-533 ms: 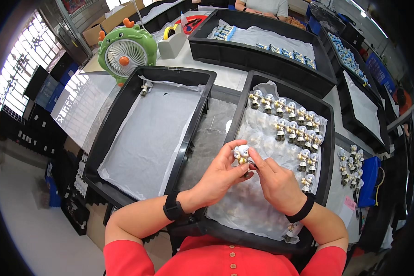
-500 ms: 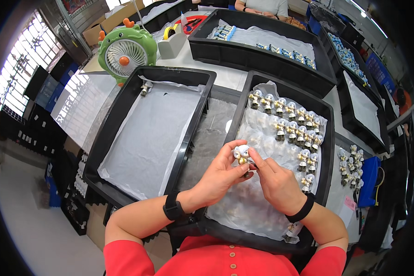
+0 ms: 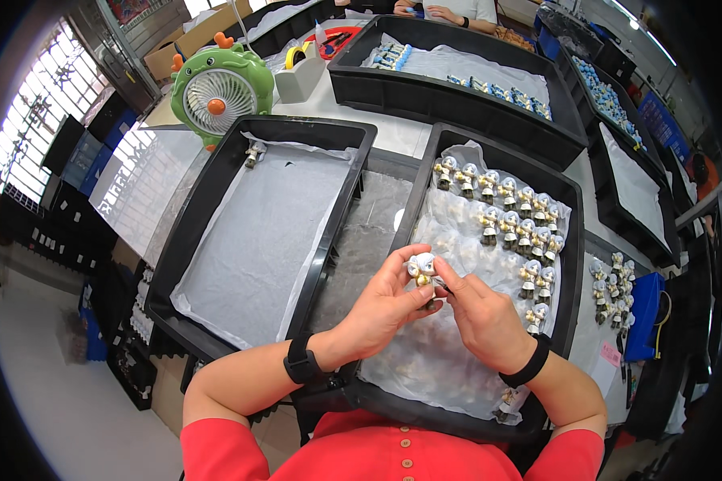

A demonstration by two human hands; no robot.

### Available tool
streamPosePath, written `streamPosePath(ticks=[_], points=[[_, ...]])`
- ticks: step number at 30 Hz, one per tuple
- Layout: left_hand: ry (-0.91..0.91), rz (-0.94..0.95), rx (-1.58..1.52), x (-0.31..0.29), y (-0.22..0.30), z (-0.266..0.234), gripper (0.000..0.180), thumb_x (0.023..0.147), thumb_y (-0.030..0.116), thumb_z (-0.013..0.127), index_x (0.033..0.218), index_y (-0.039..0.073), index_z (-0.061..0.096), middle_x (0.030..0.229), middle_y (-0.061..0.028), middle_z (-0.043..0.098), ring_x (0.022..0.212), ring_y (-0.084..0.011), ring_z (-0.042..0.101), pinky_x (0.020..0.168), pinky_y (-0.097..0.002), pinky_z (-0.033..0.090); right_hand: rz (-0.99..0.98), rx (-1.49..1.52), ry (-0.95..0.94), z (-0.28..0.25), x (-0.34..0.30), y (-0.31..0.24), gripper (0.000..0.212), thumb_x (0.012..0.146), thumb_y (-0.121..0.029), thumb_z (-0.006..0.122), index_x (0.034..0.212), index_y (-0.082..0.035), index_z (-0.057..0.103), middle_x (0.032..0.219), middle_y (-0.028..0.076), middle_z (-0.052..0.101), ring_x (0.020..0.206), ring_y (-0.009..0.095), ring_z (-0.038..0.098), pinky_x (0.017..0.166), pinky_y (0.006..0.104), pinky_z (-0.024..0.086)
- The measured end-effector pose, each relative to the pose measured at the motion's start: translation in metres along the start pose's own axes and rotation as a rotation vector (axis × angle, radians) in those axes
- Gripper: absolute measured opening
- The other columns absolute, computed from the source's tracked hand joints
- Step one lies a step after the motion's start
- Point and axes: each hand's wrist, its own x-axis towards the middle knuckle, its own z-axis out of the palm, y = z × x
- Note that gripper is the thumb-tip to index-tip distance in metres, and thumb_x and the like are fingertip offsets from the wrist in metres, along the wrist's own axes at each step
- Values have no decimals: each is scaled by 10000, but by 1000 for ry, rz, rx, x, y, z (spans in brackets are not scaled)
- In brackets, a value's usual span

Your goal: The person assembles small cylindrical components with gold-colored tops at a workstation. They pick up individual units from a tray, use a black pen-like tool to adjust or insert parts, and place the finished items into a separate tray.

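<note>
Between the thumb and fingers of my left hand (image 3: pixel 377 311) is a small figurine (image 3: pixel 421 266) with a white head and gold details, held upright. My right hand (image 3: pixel 485 321) pinches a thin dark tool (image 3: pixel 444 286), its end close beside the figurine's body; the tip is too small to make out. Both hands are above a black tray (image 3: pixel 569 260) lined with white sheeting. Rows of similar figurines (image 3: pixel 508 192) stand or lie along its far and right parts, and another figurine (image 3: pixel 507 405) is at its near right corner.
To the left, a second lined black tray (image 3: pixel 313 127) holds one figurine (image 3: pixel 253 154) at its far corner. Behind it stands a green fan (image 3: pixel 221 88). A large black tray (image 3: pixel 457 100) with blue figures is beyond. More figurines (image 3: pixel 614 289) lie at right beside a blue bin (image 3: pixel 643 317).
My right hand and the figurine have shifted very slightly, with the grip unchanged. Across the table, another person's hands have moved and now show more to the left.
</note>
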Motion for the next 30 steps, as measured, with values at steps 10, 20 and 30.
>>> streamPosePath(ticks=[10,20,30], points=[[6,-20,23,-1,4,2,503,948,57,519,1388,113,284,1188,-49,470,1067,-148,540,940,-341,478,11,33,1,-1,0,1,613,789,38,535,1381,-82,427,825,112,557,639,311,600,546,385,509],[1,-16,29,-1,3,2,508,949,68,524,1392,114,280,1195,-56,466,1078,-163,542,941,-342,472,11,19,-9,-1,0,1,612,789,40,535,1380,-77,424,829,115,557,649,311,602,549,388,507],[8,-22,29,-1,3,2,506,952,72,520,1394,109,277,1190,-57,469,1073,-167,550,936,-347,473,7,28,-12,-2,1,1,620,783,47,538,1380,-75,422,838,118,562,649,315,603,550,394,506]])
